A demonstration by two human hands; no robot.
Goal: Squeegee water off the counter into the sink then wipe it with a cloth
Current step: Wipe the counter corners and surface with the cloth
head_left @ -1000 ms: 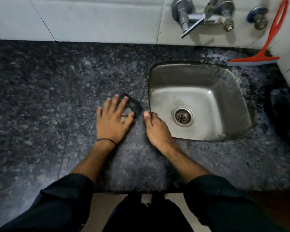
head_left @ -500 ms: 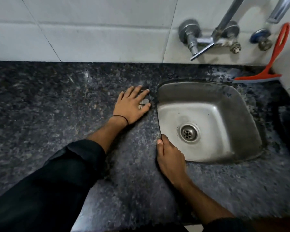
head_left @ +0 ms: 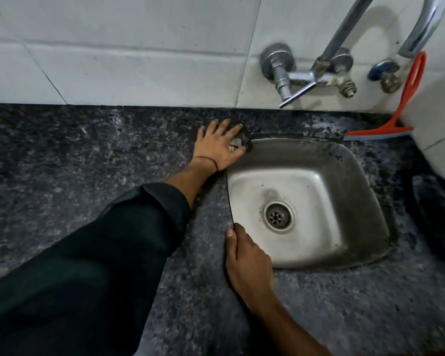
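Dark cloth [head_left: 244, 140] has slid to the sink [head_left: 357, 188] corner under my flat, spread left hand [head_left: 217, 147], so wiping advances; right hand [head_left: 247, 260] rests on its rim, grip unclear.

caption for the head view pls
Left hand presses a dark cloth on the granite counter beside the sink; right hand rests at its rim; orange squeegee idle.

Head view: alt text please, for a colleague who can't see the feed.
A left hand presses a dark cloth flat on the speckled counter at the far left corner of the sink; the right hand rests by its near rim. A red squeegee leans against the wall behind.
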